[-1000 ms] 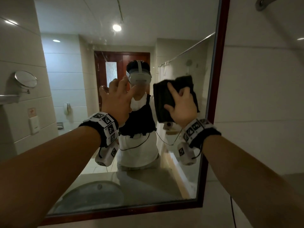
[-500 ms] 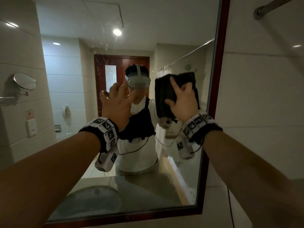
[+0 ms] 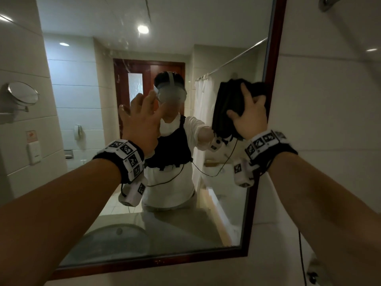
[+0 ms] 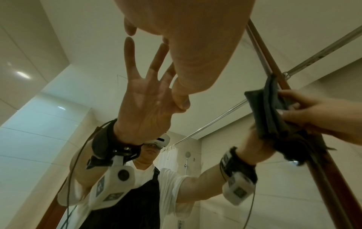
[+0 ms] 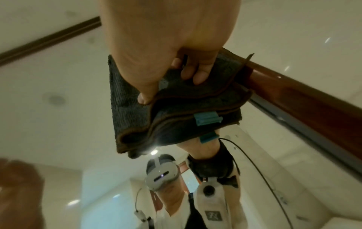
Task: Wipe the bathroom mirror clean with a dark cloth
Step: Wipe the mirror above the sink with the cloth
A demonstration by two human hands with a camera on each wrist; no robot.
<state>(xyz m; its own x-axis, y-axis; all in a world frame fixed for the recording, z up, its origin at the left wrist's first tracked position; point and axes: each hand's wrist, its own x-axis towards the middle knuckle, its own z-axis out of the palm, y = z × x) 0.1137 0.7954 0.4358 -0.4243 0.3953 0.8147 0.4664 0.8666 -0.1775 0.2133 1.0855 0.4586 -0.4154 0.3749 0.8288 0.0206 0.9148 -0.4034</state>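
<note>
The bathroom mirror (image 3: 206,27) has a dark red wooden frame (image 3: 275,48). My right hand (image 3: 250,118) holds a folded dark cloth (image 3: 228,108) flat against the glass at the frame's right edge, about head height. In the right wrist view the thumb and curled fingers (image 5: 195,74) grip the cloth (image 5: 176,111), which bears a teal tag. My left hand (image 3: 142,118) is spread, with its fingertips on the glass left of the cloth. The left wrist view shows its thumb (image 4: 180,96) meeting its own reflection, and the cloth (image 4: 272,113) to the right.
A round magnifying mirror (image 3: 22,96) sticks out from the left wall above a switch plate (image 3: 34,152). A metal bar (image 3: 329,2) is mounted top right on the tiled wall (image 3: 329,100). A thin cable (image 3: 301,254) hangs at lower right. The glass reflects a sink (image 3: 115,240).
My right hand has slid the cloth rightward across the glass until it reaches the frame. The left hand has stayed on about the same spot of the mirror.
</note>
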